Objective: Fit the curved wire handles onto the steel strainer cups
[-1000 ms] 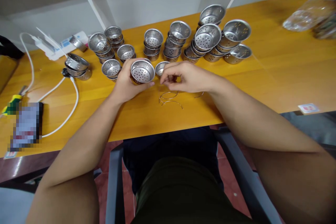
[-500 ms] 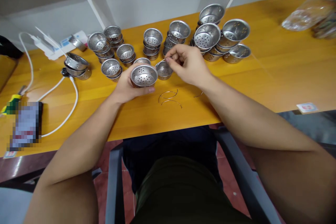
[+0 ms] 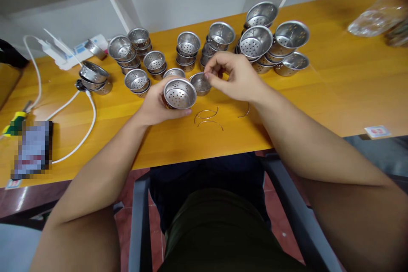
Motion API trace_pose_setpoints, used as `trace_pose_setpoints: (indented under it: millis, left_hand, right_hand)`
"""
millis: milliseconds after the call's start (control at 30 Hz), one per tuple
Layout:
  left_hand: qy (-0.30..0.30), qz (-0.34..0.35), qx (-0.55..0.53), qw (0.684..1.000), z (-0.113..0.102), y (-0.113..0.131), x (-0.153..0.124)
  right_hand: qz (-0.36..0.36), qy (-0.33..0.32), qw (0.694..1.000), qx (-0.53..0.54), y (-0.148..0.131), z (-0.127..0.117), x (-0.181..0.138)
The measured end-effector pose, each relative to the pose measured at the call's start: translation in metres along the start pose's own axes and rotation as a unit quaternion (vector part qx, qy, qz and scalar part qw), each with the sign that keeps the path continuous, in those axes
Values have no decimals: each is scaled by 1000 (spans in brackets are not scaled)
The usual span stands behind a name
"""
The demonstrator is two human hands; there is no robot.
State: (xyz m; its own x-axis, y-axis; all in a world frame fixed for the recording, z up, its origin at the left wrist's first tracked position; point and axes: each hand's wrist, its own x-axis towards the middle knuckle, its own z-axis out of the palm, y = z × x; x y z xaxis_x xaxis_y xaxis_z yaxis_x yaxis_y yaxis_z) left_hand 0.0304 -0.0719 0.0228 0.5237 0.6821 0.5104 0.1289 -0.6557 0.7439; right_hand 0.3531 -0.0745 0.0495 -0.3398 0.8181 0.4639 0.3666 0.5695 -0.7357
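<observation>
My left hand [image 3: 155,104] is wrapped round a perforated metal strainer cup [image 3: 180,93], its open mouth tilted toward me above the table. To its right, my right hand [image 3: 232,74] has thumb and index finger pinched together; whatever they hold, if anything, is too small to make out. Just under those fingertips stands a small metal cup [image 3: 200,84]. Another cup [image 3: 174,73] is partly hidden behind my left hand. Several thin curved wires [image 3: 210,123] lie on the table in front of the hands.
Stacks of perforated cups [image 3: 188,46] line the back of the wooden table [image 3: 334,89], with larger ones [image 3: 256,42] at the right. At the left are a power strip [image 3: 83,51], white cables, a phone [image 3: 33,148] and a screwdriver [image 3: 15,123]. A plastic bag [image 3: 372,19] lies far right.
The view has shifted slightly. My left hand has tilted the cup a little more toward me and to the right. My right hand stays pinched near the small cup.
</observation>
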Motion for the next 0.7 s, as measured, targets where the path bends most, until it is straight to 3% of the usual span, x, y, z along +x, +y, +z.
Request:
trace_pose_setpoints:
  millis: [167, 367, 500, 700]
  left_hand:
    - [-16, 16, 42, 999, 1, 9, 1]
    - [-54, 36, 74, 995, 0, 11, 2]
    - [-47, 41, 56, 997, -1, 6, 3]
    - [-10, -25, 5, 1000, -1, -16, 1]
  right_hand:
    - [-39, -51, 998, -30, -15, -10, -2]
    - [-99, -106, 989, -39, -24, 2, -6]
    - [-55, -66, 995, -44, -20, 2, -5]
    - [22, 25, 999, 7, -13, -5, -1]
